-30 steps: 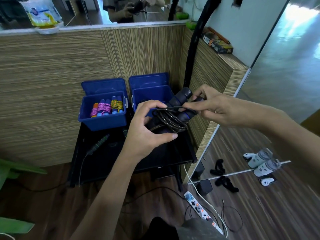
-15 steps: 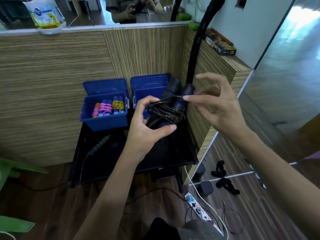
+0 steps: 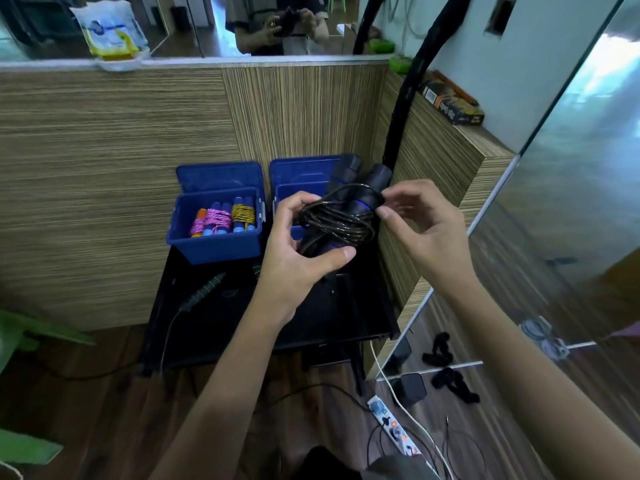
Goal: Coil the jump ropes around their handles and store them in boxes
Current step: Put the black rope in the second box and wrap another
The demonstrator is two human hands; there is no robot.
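My left hand [image 3: 298, 258] grips a black jump rope [image 3: 341, 220] with two dark handles, its cord coiled around them. My right hand [image 3: 420, 230] pinches the cord at the coil's right side, near the handle tops. Both hold it above the right blue box [image 3: 301, 181], whose inside is mostly hidden. The left blue box [image 3: 214, 247] holds several coiled ropes, pink and yellow on blue handles. A green-handled rope [image 3: 204, 291] lies uncoiled on the black table [image 3: 242, 327].
Wood-panelled walls close in behind and to the right. A black pole [image 3: 401, 109] rises just behind the right box. A mirror wall stands at right. A power strip [image 3: 391, 427] and cables lie on the floor below.
My right hand has drawn its fingers in from spread to pinching the cord at the handles. The rope bundle has stayed above the right box in my left hand.
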